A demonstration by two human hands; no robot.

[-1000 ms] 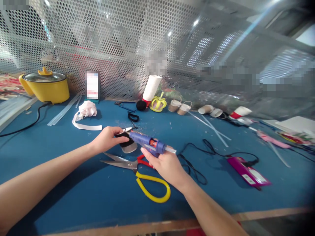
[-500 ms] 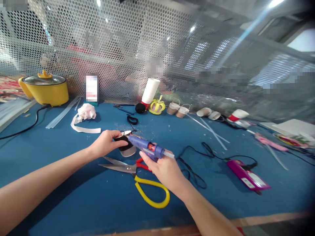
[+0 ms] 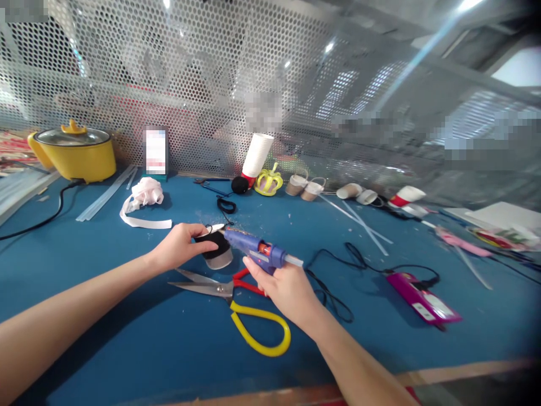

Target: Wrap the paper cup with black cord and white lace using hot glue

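Observation:
My left hand (image 3: 180, 243) is closed round a small paper cup (image 3: 217, 252) with a black band, steadying it on the blue table. A blue hot glue gun (image 3: 257, 254) sits in my right hand (image 3: 285, 287), which grips its handle; the nozzle touches the cup's top edge. A clear glue stick pokes out of the gun's back end. Scissors (image 3: 240, 304) with one yellow and one red handle lie on the table just below both hands.
A yellow electric pot (image 3: 74, 152) stands far left, clear glue sticks (image 3: 105, 192) beside it. A white ribbon (image 3: 143, 200), a stack of white cups (image 3: 257, 155), a yellow crown (image 3: 268, 181), several small paper cups (image 3: 306, 186) and a magenta power bank (image 3: 422, 299) with black cable lie around.
Both hands, the cup and the glue gun have stayed almost in place; the gun's nozzle has kept to the cup's rim. The camera view has shifted slightly.

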